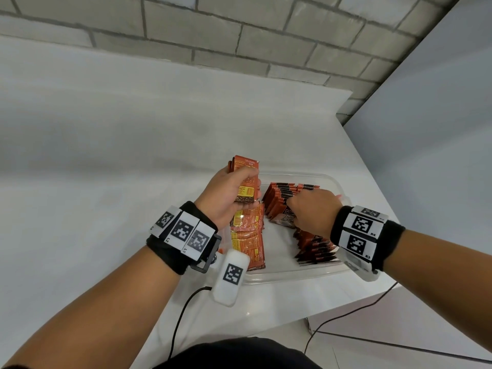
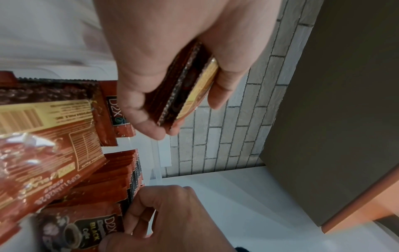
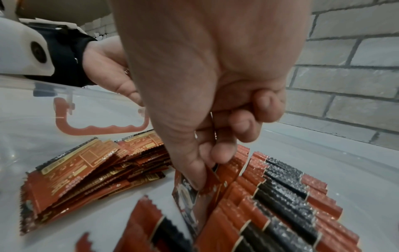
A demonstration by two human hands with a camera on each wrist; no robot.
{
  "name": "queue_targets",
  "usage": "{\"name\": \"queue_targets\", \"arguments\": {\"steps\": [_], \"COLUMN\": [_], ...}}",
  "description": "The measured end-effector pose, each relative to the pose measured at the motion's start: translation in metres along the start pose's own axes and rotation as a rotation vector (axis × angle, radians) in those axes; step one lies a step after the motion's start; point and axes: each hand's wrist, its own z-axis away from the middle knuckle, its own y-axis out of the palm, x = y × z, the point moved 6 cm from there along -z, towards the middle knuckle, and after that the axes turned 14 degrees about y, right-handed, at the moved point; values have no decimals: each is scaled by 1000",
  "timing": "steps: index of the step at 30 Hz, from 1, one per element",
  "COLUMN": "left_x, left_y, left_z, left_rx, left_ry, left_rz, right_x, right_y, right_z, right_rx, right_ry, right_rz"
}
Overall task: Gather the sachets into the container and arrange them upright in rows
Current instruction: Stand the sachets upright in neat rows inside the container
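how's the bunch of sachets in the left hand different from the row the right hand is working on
The bunch in the left hand is lifted above the clear container; the row by the right hand stands inside it. The bunch is gripped by the left hand; of the row, the right hand pinches just one sachet. The bunch shows its yellow printed back; the row shows mostly its red and black top edges. Both are the same red-brown sachets.
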Motion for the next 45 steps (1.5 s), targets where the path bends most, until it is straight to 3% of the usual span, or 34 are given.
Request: {"name": "queue_targets", "arguments": {"steps": [17,19,25,29,33,36,38,41,45], "left_x": [2,3,0,4,7,10,11,11,14], "left_y": [2,5,35,55,61,61,64,68,67], "left_z": [2,3,18,24,24,22,22,22,21], "left_rx": [-35,-22,231,298,255,175,165,173,167], "left_ry": [-37,-54,-39,-63,-85,-88,-79,-34,-7], "left_rz": [34,71,-17,-6,19,56,96,105,64], "right_x": [-21,-32,-58,-50,-69,-83,-75,-58,-63], "right_y": [-6,-12,-41,-42,-36,-34,-33,-21,-15], "right_z": [5,11,46,60,64,76,83,85,88], "right_rx": [-52,-61,-152,-166,-271,-478,-528,-480,-422], "right_ry": [31,72,95,-17,2,21,-38,-108,-78], "right_rz": [-213,-378,-1331,-1477,-1642,-1618,-1443,-1238,-1314]}}
